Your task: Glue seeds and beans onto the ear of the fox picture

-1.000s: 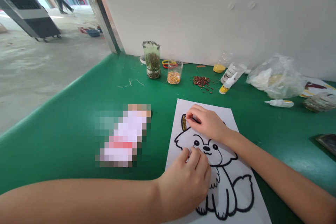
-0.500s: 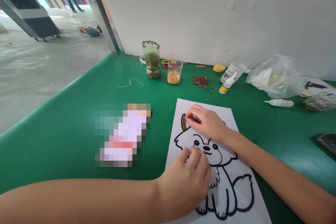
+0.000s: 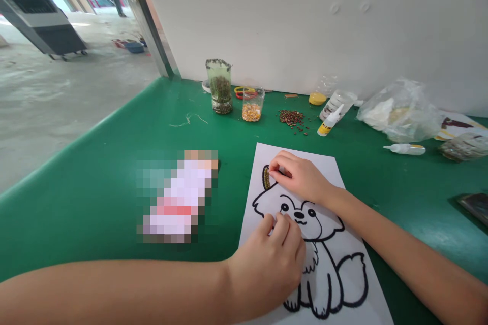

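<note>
A white sheet [image 3: 343, 284] with a black outline drawing of a dog lies on the green table [image 3: 114, 162]. The dog's left ear [image 3: 266, 177] is partly filled with small yellow-green grains. My right hand [image 3: 299, 176] rests on the sheet with its fingertips pinched together at that ear; what they pinch is too small to make out. My left hand [image 3: 269, 261] lies on the lower left of the sheet, fingers curled and pressing the paper down beside the dog's cheek.
At the back stand a jar of dark green grains [image 3: 220, 86], a cup of yellow kernels [image 3: 252, 105], a loose pile of reddish beans [image 3: 293, 118], two glue bottles [image 3: 330, 121] [image 3: 406, 149] and a plastic bag [image 3: 402, 110]. A blurred-out object [image 3: 177, 195] lies left of the sheet.
</note>
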